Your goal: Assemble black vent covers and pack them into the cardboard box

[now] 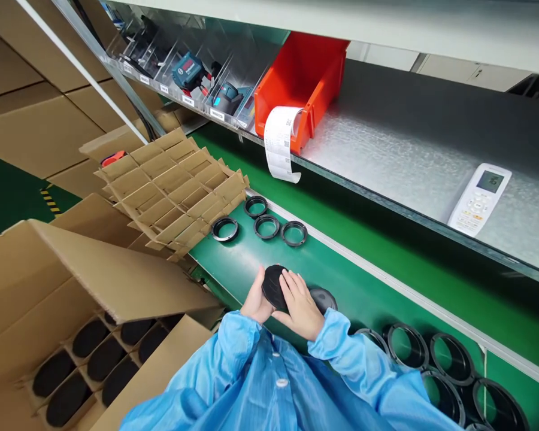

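A round black disc (pixel 273 288) with a dark, ridged-looking face is held above the green bench, between my two hands. My left hand (pixel 256 301) is closed around its left and lower edge. My right hand (pixel 300 303) grips it from the right, fingers laid over its face and thumb below. Beside my right wrist, a second dark round piece (pixel 323 299) lies on the bench, partly covered by that hand. Just beyond my hands, several thin black rings (pixel 266 227) lie on the green surface.
Larger black rings (pixel 406 346) stand at the right. Cardboard dividers (pixel 179 185) sit at the left bench end, above an open carton (pixel 130 281) of black round pieces. An overhead shelf (pixel 399 161) holds a red bin (pixel 287 84), paper strip, clear compartments with tools and a white remote (pixel 480 199).
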A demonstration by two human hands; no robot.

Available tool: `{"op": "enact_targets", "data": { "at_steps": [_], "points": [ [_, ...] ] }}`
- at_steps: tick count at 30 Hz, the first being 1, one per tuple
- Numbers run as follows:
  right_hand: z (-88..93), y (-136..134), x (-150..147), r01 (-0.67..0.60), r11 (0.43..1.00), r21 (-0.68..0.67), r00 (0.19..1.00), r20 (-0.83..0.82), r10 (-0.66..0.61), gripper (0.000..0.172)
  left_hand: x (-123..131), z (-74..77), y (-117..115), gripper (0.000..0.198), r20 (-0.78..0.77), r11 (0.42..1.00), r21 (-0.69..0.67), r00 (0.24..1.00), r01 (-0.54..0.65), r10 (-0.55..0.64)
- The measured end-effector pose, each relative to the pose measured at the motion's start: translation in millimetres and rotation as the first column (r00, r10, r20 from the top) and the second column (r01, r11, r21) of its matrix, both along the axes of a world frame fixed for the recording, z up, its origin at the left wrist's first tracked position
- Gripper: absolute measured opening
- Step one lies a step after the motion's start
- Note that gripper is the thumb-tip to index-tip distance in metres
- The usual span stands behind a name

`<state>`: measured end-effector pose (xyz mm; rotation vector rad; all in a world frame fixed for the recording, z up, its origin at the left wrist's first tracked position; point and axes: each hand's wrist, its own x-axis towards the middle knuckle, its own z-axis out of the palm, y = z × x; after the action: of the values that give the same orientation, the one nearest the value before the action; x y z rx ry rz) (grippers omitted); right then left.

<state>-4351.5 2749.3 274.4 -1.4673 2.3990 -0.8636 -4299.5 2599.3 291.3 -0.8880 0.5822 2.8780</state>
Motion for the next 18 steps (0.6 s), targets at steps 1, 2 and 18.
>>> {"op": "enact_targets", "data": {
  "at_steps": [1, 2, 18],
  "points": [
    [-5.7, -1, -4, 0.035, 0.999, 0.026, 0.999, 0.04, -0.036, 0.093, -7, -3.7, 0, 0.066, 0.01, 0.998, -0.017, 0.998, 0.067, -0.067],
    [-10.7, -1, -10, 0.079, 0.996, 0.041, 0.993, 0.09, -0.082, 0.101, -15, -7.5, 0, 0.068, 0.016, 0.989, -0.038, 0.99, 0.142, -0.142],
    [-66.9, 10, -121, 0.522, 0.849, 0.083, 0.853, -0.022, -0.522, 0.123, -185, -123.8, -28, 0.048, 0.321, 0.677, -0.727, 0.928, 0.115, 0.187]
  ]
}}
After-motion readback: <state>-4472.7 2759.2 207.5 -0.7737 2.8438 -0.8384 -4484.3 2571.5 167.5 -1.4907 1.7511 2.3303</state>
